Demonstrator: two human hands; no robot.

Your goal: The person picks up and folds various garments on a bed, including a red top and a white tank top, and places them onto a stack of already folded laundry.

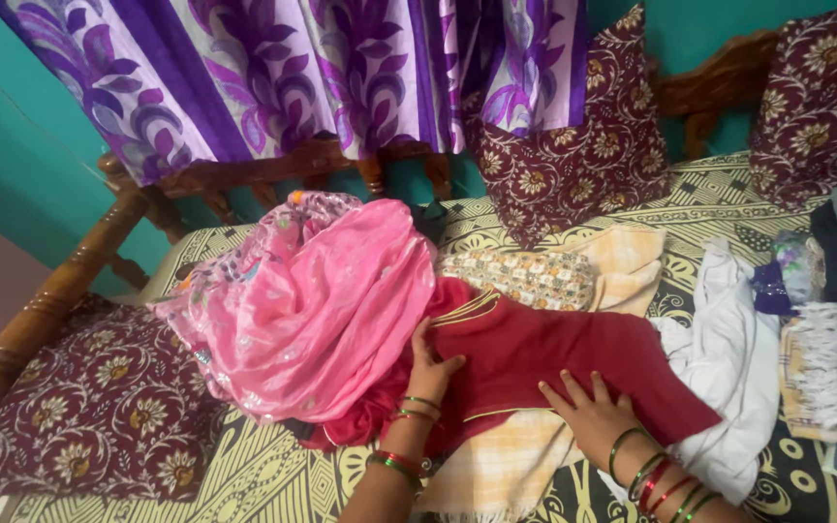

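Note:
A dark red garment (554,353) with gold trim lies spread on the bed. My left hand (429,370) rests on its left part, fingers curled against the cloth beside a heap of pink fabric (322,300). My right hand (591,412) lies flat and open on the garment's lower edge, fingers spread. Both wrists wear green and red bangles. Under the red garment sits a pale yellow checked cloth (511,465).
A white garment (728,368) lies to the right, with a stack of folded clothes (835,329) beyond it. Maroon floral cushions (573,155) lean at the wooden headboard (273,169); another cushion (99,407) lies at left. Purple curtains (293,68) hang behind.

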